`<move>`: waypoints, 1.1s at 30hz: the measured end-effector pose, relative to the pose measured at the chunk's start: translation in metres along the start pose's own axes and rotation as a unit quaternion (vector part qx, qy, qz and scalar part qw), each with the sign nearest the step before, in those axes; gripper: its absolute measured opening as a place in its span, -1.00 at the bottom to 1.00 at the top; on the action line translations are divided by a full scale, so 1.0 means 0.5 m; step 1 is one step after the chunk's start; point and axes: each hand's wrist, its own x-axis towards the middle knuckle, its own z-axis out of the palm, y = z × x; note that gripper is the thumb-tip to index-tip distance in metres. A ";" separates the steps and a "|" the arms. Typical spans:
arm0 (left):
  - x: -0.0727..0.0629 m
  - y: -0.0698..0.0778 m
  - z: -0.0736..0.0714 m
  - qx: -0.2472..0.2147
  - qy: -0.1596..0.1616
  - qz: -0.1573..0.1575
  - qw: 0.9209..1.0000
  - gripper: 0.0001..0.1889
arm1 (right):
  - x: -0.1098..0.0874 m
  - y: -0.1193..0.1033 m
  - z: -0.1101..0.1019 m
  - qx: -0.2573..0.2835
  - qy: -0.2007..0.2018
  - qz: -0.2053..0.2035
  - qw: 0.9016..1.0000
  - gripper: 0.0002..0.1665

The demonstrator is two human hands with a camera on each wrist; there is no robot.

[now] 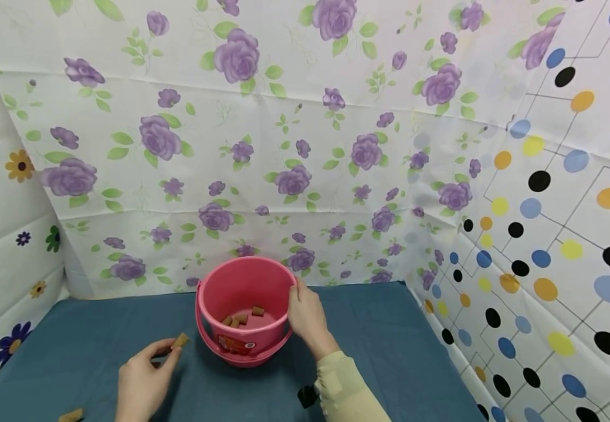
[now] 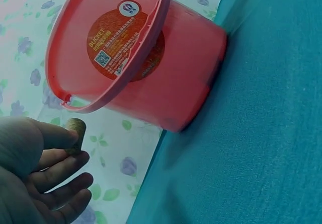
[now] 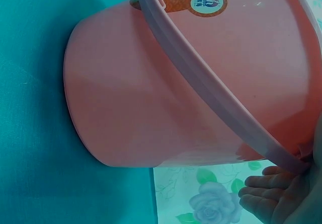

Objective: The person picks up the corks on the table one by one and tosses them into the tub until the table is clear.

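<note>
- At the bottom edge, around half past five in the head view: the pale yellow sleeve [image 1: 352,387] of the right arm.
- The right hand [image 1: 309,316] sits at 3 o'clock on the pink bucket [image 1: 236,281], its grip holding the rim. A firm, level hold should stop the bucket sliding.
- The left hand [image 1: 145,381] is out at 8 o'clock from the bucket. Its grip pinches one cork [image 1: 180,340] between thumb and fingers, near the bucket but outside it.
- Best, I judge, to lift the cork well over the rim before moving in toward 2 o'clock, and to let go low so it doesn't bounce.
- The handle [image 3: 201,78] hangs at 6 o'clock; the fingers should clear it.
- Several corks [image 1: 258,311] lie inside the bucket; a loose cork [image 1: 71,415] rests on the bench [image 1: 379,351], farther out at 8 o'clock.
</note>
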 end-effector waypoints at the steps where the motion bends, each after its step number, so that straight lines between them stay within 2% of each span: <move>1: -0.001 0.002 -0.001 -0.004 0.006 0.000 1.000 -0.69 | 0.000 0.000 0.000 0.000 0.000 0.000 1.000 -0.40; 8: -0.007 0.019 -0.006 -0.026 0.032 -0.001 0.999 -0.68 | 0.000 0.001 0.003 -0.001 0.001 0.000 1.000 -0.41; 23: -0.017 0.044 -0.009 -0.054 0.048 0.006 0.997 -0.62 | -0.002 0.005 0.002 0.002 -0.002 0.003 1.000 -0.40; 33: -0.023 0.069 -0.017 -0.055 0.057 0.023 0.997 -0.66 | 0.000 0.004 0.000 0.002 -0.003 0.002 1.000 -0.40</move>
